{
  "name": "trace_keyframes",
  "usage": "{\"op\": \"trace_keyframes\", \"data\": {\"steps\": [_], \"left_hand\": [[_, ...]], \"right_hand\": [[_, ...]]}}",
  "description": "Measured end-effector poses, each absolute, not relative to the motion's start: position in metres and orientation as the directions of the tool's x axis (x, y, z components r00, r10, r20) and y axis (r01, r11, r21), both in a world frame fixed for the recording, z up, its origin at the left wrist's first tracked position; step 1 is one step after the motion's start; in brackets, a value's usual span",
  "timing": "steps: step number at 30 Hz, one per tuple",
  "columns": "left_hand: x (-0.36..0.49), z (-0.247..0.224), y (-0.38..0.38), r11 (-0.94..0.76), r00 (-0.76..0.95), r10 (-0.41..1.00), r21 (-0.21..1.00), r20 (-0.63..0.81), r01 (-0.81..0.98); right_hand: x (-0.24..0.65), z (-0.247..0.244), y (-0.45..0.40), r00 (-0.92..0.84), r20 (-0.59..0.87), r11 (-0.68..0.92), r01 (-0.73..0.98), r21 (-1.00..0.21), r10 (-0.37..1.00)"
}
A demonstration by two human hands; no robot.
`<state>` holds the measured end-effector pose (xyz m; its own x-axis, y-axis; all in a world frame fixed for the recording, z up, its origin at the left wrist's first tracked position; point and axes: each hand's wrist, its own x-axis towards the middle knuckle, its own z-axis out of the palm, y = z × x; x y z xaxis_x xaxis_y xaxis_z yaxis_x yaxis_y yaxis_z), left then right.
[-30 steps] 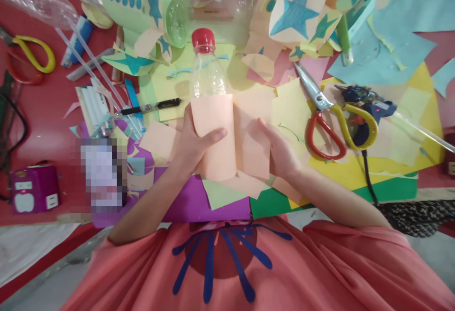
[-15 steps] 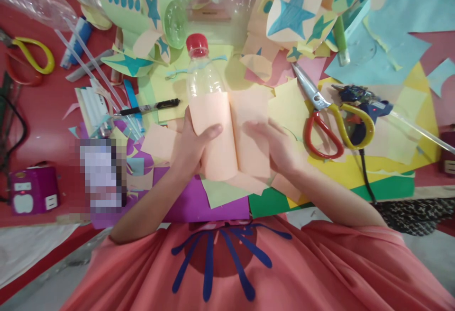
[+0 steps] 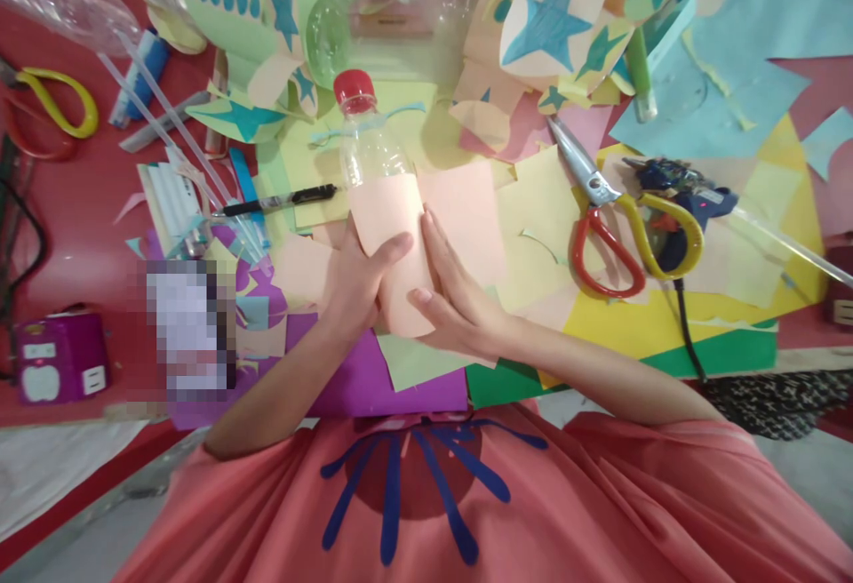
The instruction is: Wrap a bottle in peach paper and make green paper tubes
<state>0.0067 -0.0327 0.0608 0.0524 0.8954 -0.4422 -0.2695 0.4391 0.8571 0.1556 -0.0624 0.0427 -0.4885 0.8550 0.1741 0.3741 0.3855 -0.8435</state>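
Note:
A clear plastic bottle [image 3: 377,152] with a red cap [image 3: 354,91] leans slightly left above the paper-strewn table. Peach paper [image 3: 390,210] is wrapped around its body, leaving the shoulder and neck bare. My left hand [image 3: 363,276] grips the bottle from the left, its thumb across the paper's front and its other fingers hidden behind. Pressed along the right side, my right hand [image 3: 463,303] has long straight fingers by the paper and its thumb on the lower front. Whether the paper is stuck down cannot be seen.
Scissors [image 3: 603,210] and a glue gun [image 3: 686,196] lie to the right. A black pen [image 3: 280,201], a phone [image 3: 190,325] and a purple box [image 3: 63,356] are on the left. Star-decorated paper pieces [image 3: 550,19] and more bottles [image 3: 330,36] crowd the back.
My right hand has moved left, bringing the peach paper's loose right flap around the bottle. The bottle's top has tipped a little to the left. My left hand keeps its grip.

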Motion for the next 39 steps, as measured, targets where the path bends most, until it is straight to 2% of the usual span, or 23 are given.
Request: {"op": "trace_keyframes", "data": {"steps": [4,11,14,17,21,27,31,39], "left_hand": [[0.011,0.063,-0.035,0.364,-0.010,0.924,0.889,-0.382,-0.278],[0.015,0.062,-0.031,0.412,-0.001,0.886,0.789,-0.463,-0.456],[0.012,0.055,-0.029,0.454,0.045,0.871,0.768,-0.489,-0.451],[0.008,0.047,-0.029,0.435,0.083,0.891,0.789,-0.446,-0.434],[0.005,0.042,-0.030,0.411,0.081,0.905,0.805,-0.418,-0.428],[0.008,0.044,-0.028,0.396,0.036,0.903,0.796,-0.429,-0.458],[0.008,0.043,-0.029,0.421,0.054,0.893,0.788,-0.447,-0.450],[0.004,0.040,-0.031,0.425,0.072,0.896,0.799,-0.438,-0.426]], "right_hand": [[0.159,0.043,-0.062,-0.461,0.144,0.321,0.331,-0.887,0.875],[0.166,0.046,-0.056,-0.461,0.084,0.250,0.311,-0.917,0.883],[0.168,0.042,-0.055,-0.438,0.100,0.237,0.271,-0.933,0.893],[0.169,0.040,-0.054,-0.395,0.121,0.231,0.245,-0.942,0.911],[0.170,0.041,-0.052,-0.364,0.055,0.145,0.227,-0.963,0.930],[0.168,0.043,-0.051,-0.415,-0.063,-0.073,-0.007,-0.997,0.908],[0.166,0.045,-0.053,-0.422,-0.069,-0.116,-0.088,-0.989,0.904],[0.169,0.049,-0.049,-0.436,-0.110,-0.162,-0.085,-0.983,0.893]]}}
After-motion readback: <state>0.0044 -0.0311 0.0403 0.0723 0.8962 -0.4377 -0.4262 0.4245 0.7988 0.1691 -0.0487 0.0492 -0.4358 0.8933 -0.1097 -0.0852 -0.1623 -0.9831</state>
